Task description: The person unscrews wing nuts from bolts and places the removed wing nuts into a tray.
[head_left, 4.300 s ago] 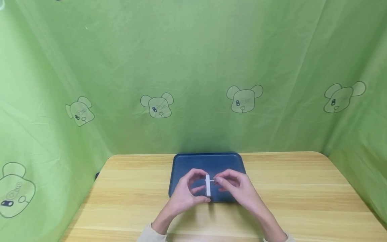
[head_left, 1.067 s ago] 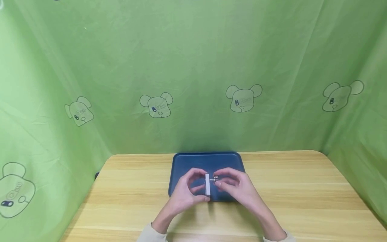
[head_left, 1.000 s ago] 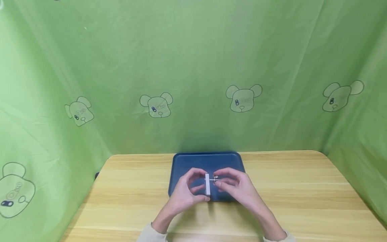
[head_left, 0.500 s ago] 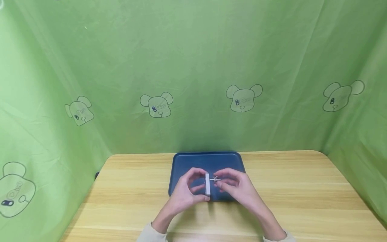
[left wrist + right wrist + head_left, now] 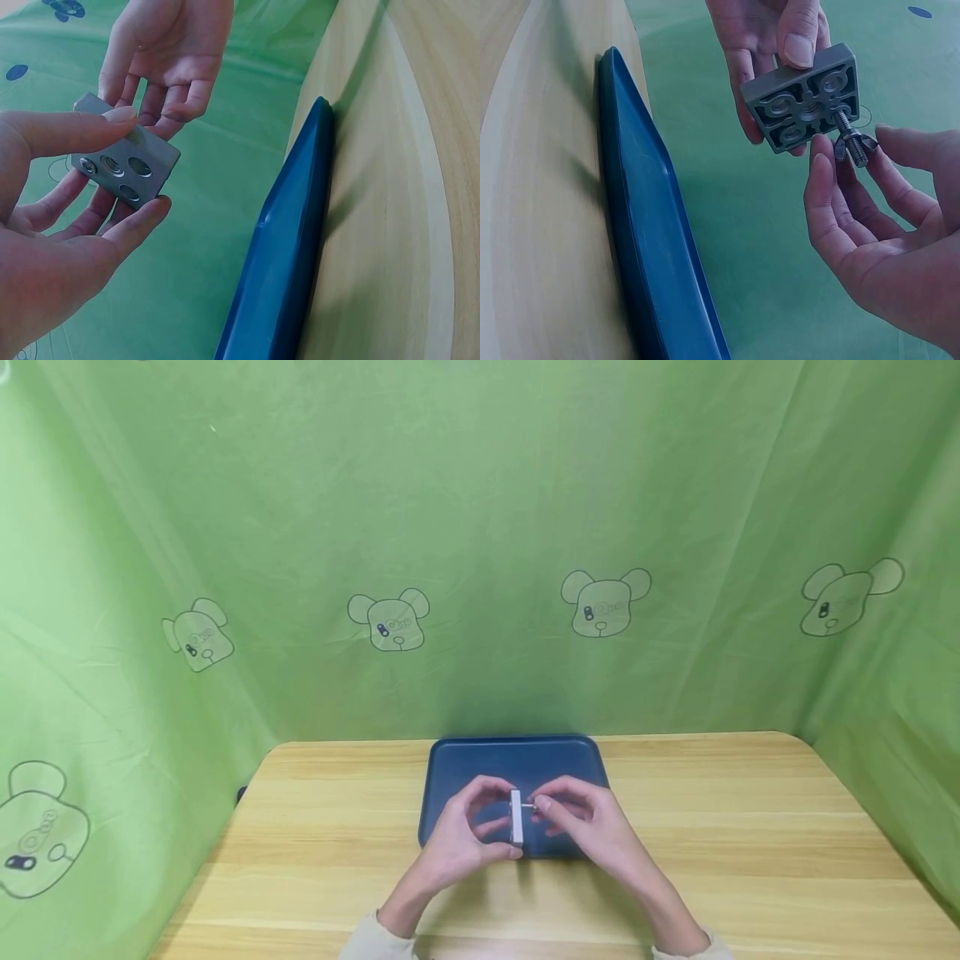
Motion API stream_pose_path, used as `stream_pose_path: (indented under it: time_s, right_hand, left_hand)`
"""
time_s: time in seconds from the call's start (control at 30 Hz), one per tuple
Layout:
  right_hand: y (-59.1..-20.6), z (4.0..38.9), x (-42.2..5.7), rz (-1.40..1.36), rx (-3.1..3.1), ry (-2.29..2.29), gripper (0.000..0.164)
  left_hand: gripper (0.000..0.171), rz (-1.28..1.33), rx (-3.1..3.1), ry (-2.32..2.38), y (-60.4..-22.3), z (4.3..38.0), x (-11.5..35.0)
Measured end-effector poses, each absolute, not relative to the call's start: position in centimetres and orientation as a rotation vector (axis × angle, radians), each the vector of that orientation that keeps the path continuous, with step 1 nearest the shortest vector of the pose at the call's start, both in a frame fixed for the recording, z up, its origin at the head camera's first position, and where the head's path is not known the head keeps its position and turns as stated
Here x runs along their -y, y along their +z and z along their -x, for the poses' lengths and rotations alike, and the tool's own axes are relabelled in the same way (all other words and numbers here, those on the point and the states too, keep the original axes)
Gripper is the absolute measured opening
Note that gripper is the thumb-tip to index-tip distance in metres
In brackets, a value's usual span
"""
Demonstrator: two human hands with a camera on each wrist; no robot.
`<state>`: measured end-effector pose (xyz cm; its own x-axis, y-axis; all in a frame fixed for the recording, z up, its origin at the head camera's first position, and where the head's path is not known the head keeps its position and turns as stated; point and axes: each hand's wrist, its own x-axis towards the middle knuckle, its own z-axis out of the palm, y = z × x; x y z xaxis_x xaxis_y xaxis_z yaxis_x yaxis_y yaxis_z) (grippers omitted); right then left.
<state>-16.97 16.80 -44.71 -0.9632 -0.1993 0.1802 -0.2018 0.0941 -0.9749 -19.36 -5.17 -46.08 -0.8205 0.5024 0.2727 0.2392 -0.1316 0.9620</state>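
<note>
Block of grey, metal-looking material, flat and roughly square with several round holes [image 5: 802, 94], sits upright in the left hand [image 5: 456, 843], raised off everything else. Left grip: thumb on the near edge, fingertips on the far edge, opened just to the block's span and closed on it. Edge hold probably chosen so both broad faces stay free; the plain face looks back toward the left palm, the ribbed one toward the right hand [image 5: 596, 818].

Silver threaded bolt [image 5: 842, 121] runs through a hole off the block's centre: head on the left-palm side, shaft sticking out sideways to the right fingers. Can't tell whether a left finger backs the head.

Silver metal wing nut with two flared ears [image 5: 867, 142] sits partway along the shaft, bare thread between it and the block, shaft end poking out past it. Right grip: thumb and fingertips nearly together, pinching the nut by its ears, likely because the ears give leverage for turning; the left hand seems to be there to steady the block meanwhile.

Below and beyond both grips: dark blue rectangular tray with a raised rim [image 5: 525, 760], apart from the block, on a pale wood-grain table [image 5: 705, 827]. Behind, green cloth with printed bear heads [image 5: 480, 527].
</note>
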Motion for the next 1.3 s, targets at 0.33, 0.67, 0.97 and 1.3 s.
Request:
stream_pose_path:
  time_s: [0.33,0.67,0.97,1.3]
  right_hand:
    - [-44.8,17.17,-16.76,-0.405,2.314,2.083,0.021]
    - [-44.86,17.04,-16.73,-0.458,2.262,2.107,0.021]
    - [-44.68,16.92,-16.64,-0.446,2.292,2.001,0.023]
    - [-44.81,16.97,-16.74,-0.456,2.285,2.05,0.029]
  left_hand:
    - [0.07,-0.844,-1.949,2.055,-46.19,19.38,5.07]
    - [0.069,-0.845,-1.948,2.053,-46.29,19.45,5.11]
    - [0.07,-0.846,-1.94,2.057,-46.23,19.49,5.1]
    - [0.07,-0.839,-1.931,2.067,-46.27,19.37,5.05]
